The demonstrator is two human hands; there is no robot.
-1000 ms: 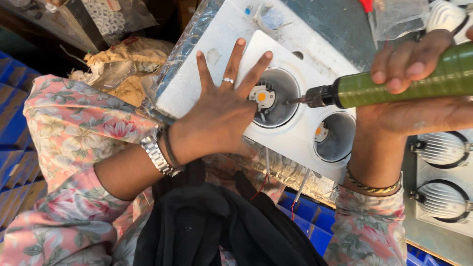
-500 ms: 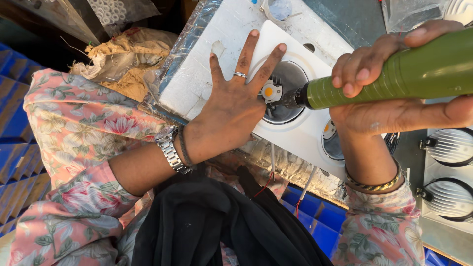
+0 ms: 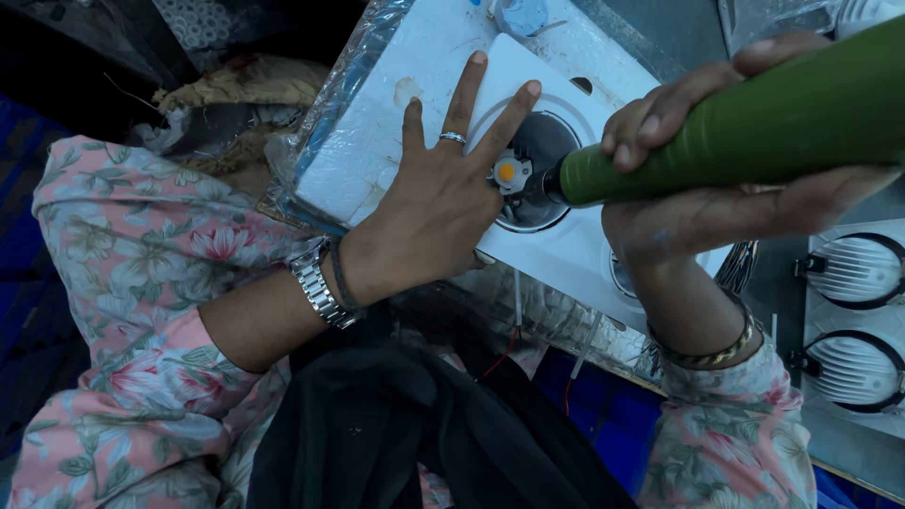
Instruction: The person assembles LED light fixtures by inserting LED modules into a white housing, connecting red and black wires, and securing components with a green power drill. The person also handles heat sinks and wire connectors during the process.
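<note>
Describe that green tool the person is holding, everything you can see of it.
The green tool is a thick, smooth, matte cylinder, seemingly a powered screwdriver. It lies tilted, rear end rising out of view at upper right. Its dark, narrower nose points down-left at the small orange-centred part in the white fixture's round recess. The right hand wraps around it.

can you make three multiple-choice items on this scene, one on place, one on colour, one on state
1. Where does the left hand lie?
A. flat on the white panel
B. on the black cloth
C. in the air

2. What colour is the driver?
A. red
B. green
C. yellow

3. How is the right hand?
A. open, empty
B. wrapped round the driver
C. flat on the bench

Key: 1 A, spread fingers press the panel; 2 B, its body is green; 3 B, its fingers curl over the driver.
</note>
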